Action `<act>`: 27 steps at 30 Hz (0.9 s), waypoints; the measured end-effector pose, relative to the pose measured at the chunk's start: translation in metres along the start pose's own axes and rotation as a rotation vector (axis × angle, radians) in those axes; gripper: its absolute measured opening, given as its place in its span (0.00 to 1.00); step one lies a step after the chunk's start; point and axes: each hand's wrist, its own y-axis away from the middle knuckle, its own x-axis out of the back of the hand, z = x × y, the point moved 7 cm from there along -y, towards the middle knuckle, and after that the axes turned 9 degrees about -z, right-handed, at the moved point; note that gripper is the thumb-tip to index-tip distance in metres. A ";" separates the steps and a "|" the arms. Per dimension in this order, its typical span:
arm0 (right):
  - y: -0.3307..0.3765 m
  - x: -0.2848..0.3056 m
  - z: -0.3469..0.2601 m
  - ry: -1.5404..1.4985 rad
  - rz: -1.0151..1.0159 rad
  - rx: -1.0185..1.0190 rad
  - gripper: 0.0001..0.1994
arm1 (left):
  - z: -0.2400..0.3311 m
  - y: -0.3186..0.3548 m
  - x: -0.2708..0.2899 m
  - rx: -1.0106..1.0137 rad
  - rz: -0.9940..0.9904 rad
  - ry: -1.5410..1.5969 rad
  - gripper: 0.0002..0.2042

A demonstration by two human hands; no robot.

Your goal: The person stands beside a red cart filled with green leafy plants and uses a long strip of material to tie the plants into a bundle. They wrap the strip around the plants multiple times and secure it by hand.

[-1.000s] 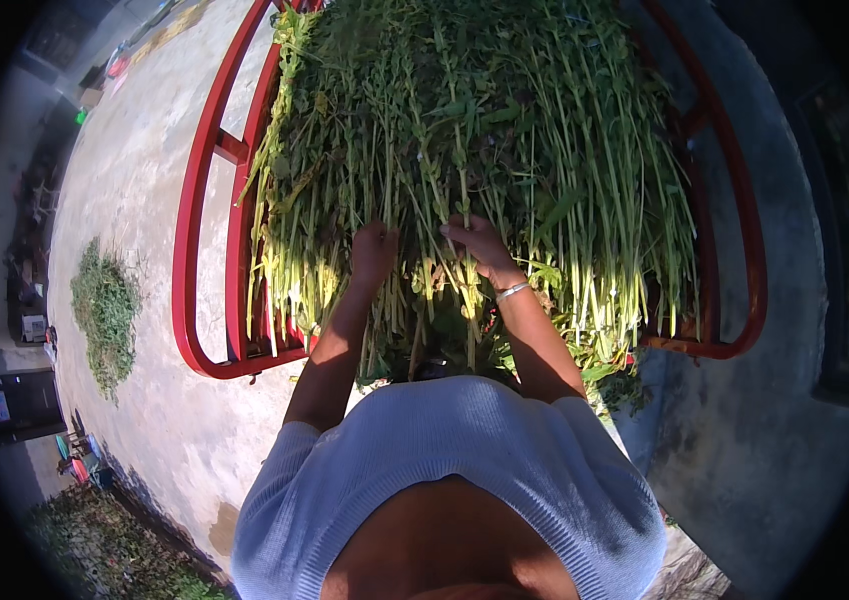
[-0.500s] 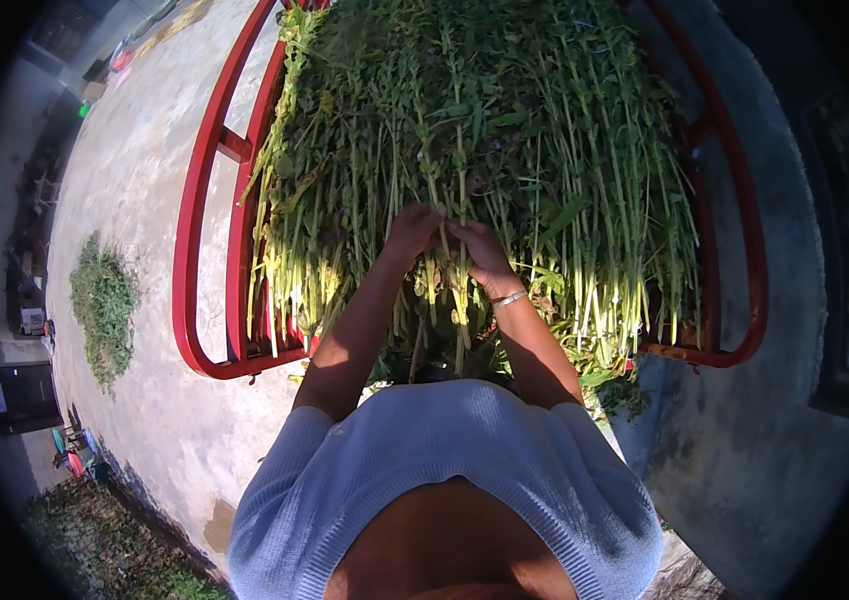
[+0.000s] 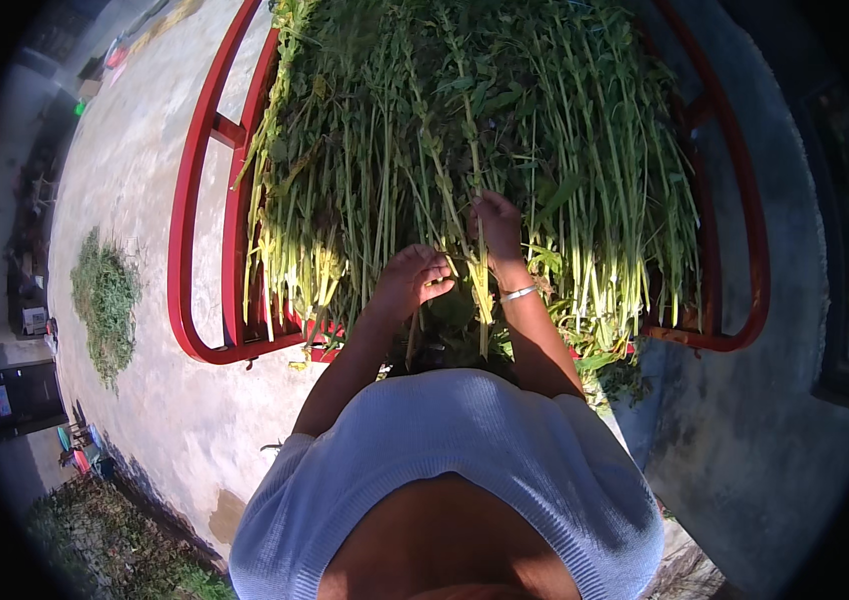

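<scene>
A thick layer of green, leafy plant stalks (image 3: 385,150), which look like sesame, lies with the pale cut ends toward me. My right hand (image 3: 501,228) is closed around an upright stalk (image 3: 469,125) near the middle, its fingertips on the stem above the yellowish lower end. Lower and to the left, my left hand (image 3: 410,284) has its fingers curled in beside the stalk bases; a small yellowish bit shows at its fingertips, too small to name. A silver bracelet sits on the right wrist.
Red metal rails (image 3: 185,220) frame the stalks on both sides, curving in at the near corners. Concrete ground (image 3: 135,330) surrounds the frame. A heap of green plants (image 3: 107,305) lies on the left. Loose leaves (image 3: 600,362) hang at the near right edge.
My hands were together on the stalks at the middle. The left has come away toward me and down, while the right has moved slightly right and up along a stalk.
</scene>
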 end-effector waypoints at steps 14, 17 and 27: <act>0.017 -0.072 -0.007 0.521 0.075 0.359 0.10 | -0.001 0.041 -0.038 0.016 0.215 -0.122 0.10; 0.030 -0.106 -0.022 0.384 -0.007 0.358 0.10 | 0.025 0.063 -0.042 -0.128 0.205 -0.131 0.10; -0.005 -0.142 0.017 0.699 -0.267 0.239 0.16 | 0.065 0.101 0.007 -0.137 0.101 0.053 0.18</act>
